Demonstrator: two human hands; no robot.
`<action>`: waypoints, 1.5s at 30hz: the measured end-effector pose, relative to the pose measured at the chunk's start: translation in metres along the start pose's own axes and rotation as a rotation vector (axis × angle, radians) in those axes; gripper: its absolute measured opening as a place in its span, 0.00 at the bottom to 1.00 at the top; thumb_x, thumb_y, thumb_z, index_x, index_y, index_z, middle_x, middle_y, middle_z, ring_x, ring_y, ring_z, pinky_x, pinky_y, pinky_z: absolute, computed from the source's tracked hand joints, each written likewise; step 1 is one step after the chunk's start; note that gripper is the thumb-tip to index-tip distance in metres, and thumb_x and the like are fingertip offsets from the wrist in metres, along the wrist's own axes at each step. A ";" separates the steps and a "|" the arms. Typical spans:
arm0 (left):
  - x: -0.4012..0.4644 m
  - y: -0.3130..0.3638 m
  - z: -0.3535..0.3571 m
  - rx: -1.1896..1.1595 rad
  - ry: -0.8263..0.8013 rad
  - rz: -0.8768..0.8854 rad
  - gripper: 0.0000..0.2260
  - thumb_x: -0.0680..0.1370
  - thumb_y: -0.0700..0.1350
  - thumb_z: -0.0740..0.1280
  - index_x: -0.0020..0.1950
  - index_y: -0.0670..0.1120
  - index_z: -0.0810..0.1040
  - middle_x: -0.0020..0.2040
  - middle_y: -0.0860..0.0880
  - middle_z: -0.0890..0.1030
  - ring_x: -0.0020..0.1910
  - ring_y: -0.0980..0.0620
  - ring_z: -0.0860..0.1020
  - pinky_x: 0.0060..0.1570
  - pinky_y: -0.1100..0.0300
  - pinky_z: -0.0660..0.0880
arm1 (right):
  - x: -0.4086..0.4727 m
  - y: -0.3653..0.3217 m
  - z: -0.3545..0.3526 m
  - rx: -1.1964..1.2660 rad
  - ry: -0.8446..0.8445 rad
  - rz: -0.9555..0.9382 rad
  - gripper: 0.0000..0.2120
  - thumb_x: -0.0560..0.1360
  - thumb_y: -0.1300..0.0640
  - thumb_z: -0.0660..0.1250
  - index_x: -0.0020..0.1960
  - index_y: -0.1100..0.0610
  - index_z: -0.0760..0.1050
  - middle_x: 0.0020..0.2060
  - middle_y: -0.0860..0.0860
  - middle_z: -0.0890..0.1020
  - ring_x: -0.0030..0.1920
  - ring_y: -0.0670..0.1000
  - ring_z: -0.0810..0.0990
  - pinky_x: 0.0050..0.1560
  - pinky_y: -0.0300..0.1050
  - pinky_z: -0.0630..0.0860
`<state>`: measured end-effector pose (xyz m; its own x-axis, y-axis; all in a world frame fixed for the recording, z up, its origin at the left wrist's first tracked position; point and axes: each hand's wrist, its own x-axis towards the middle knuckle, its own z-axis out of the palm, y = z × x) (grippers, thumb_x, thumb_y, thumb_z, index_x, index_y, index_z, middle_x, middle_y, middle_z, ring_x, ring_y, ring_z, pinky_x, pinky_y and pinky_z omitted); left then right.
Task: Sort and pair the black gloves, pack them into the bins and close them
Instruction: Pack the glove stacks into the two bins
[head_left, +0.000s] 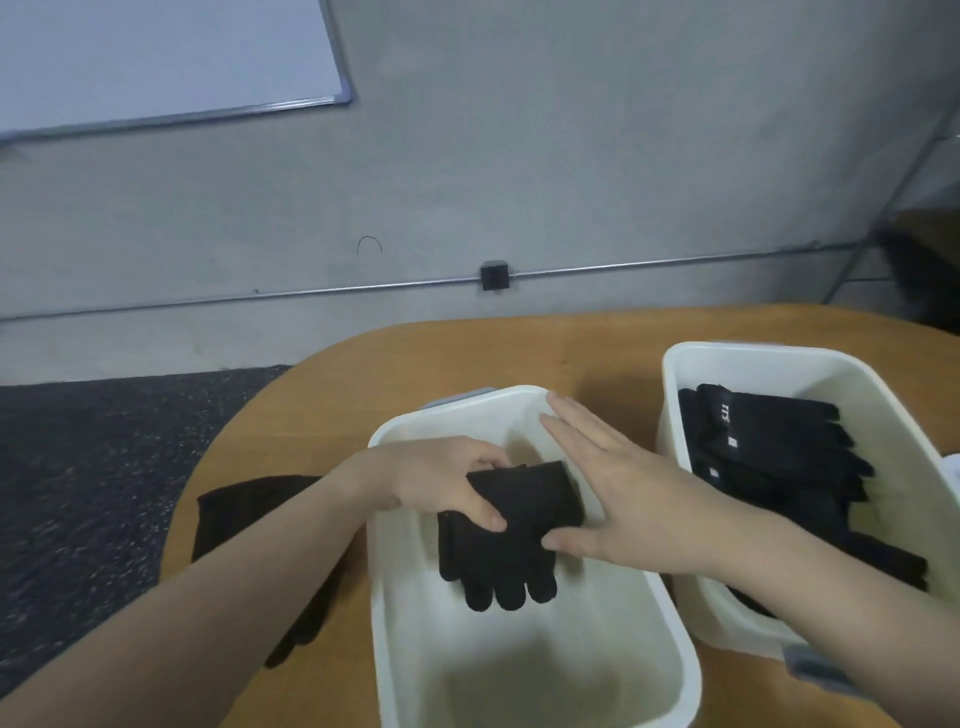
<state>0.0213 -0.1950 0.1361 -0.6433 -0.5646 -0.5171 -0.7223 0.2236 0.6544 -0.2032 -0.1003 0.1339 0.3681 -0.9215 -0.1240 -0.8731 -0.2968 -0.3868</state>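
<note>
A loose black knit glove (228, 512) lies on the round wooden table (467, 353). The left hand (441, 480) grips a folded black glove pair (511, 530) inside the near white plastic bin (670, 660); the right hand (618, 488), fingers straight, presses it. More black gloves (779, 452) fill the right-side white bin (680, 364).

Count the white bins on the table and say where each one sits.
2. The near bin sits centre, where the left hand holds a black glove pair beside the right hand. The far-right bin holds stacked black gloves. No lids visible.
</note>
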 end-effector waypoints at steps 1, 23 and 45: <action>0.004 -0.001 0.000 -0.012 -0.003 -0.016 0.14 0.75 0.46 0.77 0.59 0.51 0.79 0.55 0.53 0.86 0.55 0.52 0.84 0.60 0.52 0.80 | 0.000 0.001 0.001 0.011 -0.009 0.014 0.55 0.74 0.34 0.70 0.83 0.49 0.36 0.78 0.35 0.30 0.70 0.26 0.25 0.65 0.22 0.34; -0.022 0.013 0.019 0.494 0.205 -0.018 0.15 0.81 0.51 0.66 0.68 0.56 0.78 0.59 0.60 0.78 0.63 0.54 0.77 0.64 0.56 0.72 | -0.002 0.006 0.014 -0.020 0.098 0.006 0.52 0.76 0.27 0.58 0.83 0.49 0.31 0.78 0.38 0.27 0.76 0.33 0.27 0.75 0.33 0.38; -0.160 -0.106 -0.063 0.261 0.330 -0.316 0.28 0.81 0.53 0.70 0.76 0.68 0.63 0.79 0.66 0.62 0.79 0.59 0.59 0.78 0.53 0.56 | 0.001 0.003 0.015 -0.230 0.062 0.057 0.44 0.78 0.31 0.47 0.82 0.51 0.30 0.77 0.43 0.25 0.77 0.39 0.25 0.75 0.36 0.32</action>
<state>0.2171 -0.1786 0.1840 -0.2998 -0.8474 -0.4383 -0.9345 0.1683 0.3137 -0.2001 -0.0984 0.1189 0.3016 -0.9500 -0.0807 -0.9444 -0.2861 -0.1617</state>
